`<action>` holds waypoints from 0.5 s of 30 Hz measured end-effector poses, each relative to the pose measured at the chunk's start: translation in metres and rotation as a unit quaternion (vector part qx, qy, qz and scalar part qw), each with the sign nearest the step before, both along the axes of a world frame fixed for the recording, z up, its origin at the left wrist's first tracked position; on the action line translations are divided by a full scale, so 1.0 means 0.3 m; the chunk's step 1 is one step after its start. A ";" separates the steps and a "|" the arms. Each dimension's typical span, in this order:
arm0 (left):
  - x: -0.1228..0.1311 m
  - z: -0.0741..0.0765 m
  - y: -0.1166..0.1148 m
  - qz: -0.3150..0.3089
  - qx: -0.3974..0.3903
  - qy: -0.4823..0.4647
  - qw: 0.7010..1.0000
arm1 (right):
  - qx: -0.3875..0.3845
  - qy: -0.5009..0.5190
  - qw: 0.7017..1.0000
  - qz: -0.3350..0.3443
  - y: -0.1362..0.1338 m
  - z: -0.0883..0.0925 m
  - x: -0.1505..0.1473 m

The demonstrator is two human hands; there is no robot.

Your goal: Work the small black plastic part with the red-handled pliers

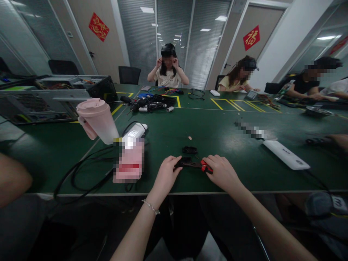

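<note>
My left hand (168,174) is closed, pinching a small black plastic-looking part (185,160) just above the green table near its front edge. My right hand (221,170) is wrapped round the red and black handles of a pair of pliers (206,166). The pliers' jaws point left and reach the black part; I cannot tell how firmly they grip it. Just beyond my hands lies another black piece (189,149) on the tabletop. A small pale scrap (190,138) lies farther back.
To the left stand a pink tumbler (95,116), a white power bank (135,133), a blurred pink item (129,163) and black cables. An open computer case (54,101) is behind. Another white power bank (286,154) lies right. Tools (149,102) lie ahead; several people sit around the table.
</note>
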State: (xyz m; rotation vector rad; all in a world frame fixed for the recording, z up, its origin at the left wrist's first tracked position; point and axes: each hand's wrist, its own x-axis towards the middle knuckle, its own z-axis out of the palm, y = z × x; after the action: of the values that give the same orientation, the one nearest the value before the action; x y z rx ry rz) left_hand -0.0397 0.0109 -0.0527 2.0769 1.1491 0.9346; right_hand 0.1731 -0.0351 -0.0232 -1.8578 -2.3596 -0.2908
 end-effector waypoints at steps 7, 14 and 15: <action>-0.003 -0.003 0.001 0.004 0.002 0.008 1.000 | 0.000 0.008 1.000 -0.004 -0.002 -0.003 -0.003; -0.004 -0.013 0.005 0.004 -0.007 0.007 1.000 | -0.008 0.014 1.000 -0.010 0.001 -0.004 -0.005; -0.003 -0.013 0.006 0.005 -0.007 0.007 1.000 | -0.011 0.015 1.000 -0.011 0.001 -0.006 -0.004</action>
State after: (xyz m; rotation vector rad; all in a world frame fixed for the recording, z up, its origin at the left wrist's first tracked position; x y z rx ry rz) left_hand -0.0407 0.0127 -0.0566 2.0714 1.1701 0.9158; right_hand 0.1719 -0.0347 -0.0251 -1.8856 -2.3343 -0.2383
